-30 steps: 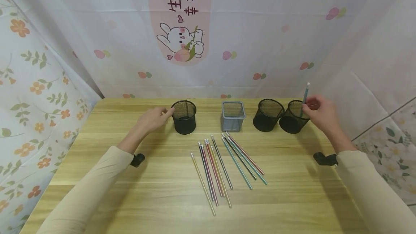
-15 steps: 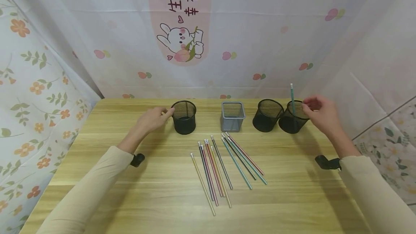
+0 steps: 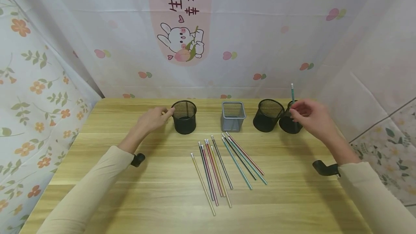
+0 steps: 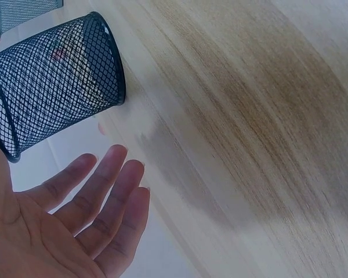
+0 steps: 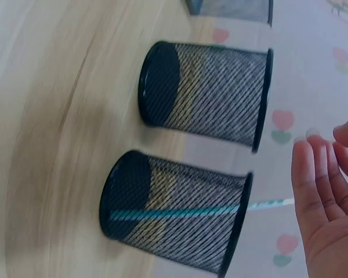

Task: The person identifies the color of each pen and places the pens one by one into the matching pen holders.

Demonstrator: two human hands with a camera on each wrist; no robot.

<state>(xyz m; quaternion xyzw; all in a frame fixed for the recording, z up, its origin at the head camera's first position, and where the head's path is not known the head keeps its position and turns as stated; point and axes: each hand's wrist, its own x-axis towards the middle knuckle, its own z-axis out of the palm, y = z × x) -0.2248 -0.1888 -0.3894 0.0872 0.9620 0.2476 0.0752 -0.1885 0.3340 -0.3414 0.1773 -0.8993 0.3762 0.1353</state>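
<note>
Beside the leftmost round black mesh pen cup [image 3: 185, 124], my left hand [image 3: 154, 119] hovers with relaxed fingers near its rim. In the left wrist view the fingers are spread below the cup [image 4: 61, 84] and hold nothing; whether the thumb touches the rim I cannot tell. A teal pencil [image 3: 292, 93] leans inside the rightmost black mesh cup [image 3: 288, 125], eraser end up. My right hand [image 3: 312, 120] is over that cup's right side, hiding part of it. The right wrist view has the hand's fingers loosely bent, apart from the pencil [image 5: 162, 214].
A second round black cup [image 3: 268, 116] stands against the rightmost one. Between the left and right cups is a square grey mesh holder [image 3: 232, 118]. Several coloured pencils [image 3: 211, 172] lie in two loose groups on the wooden table [image 3: 156, 198]. A printed curtain [image 3: 260, 39] hangs behind.
My right hand let go of the teal pencil, which tipped left in the rightmost cup. Then the hand moved left over the cup. The left hand has stayed put.
</note>
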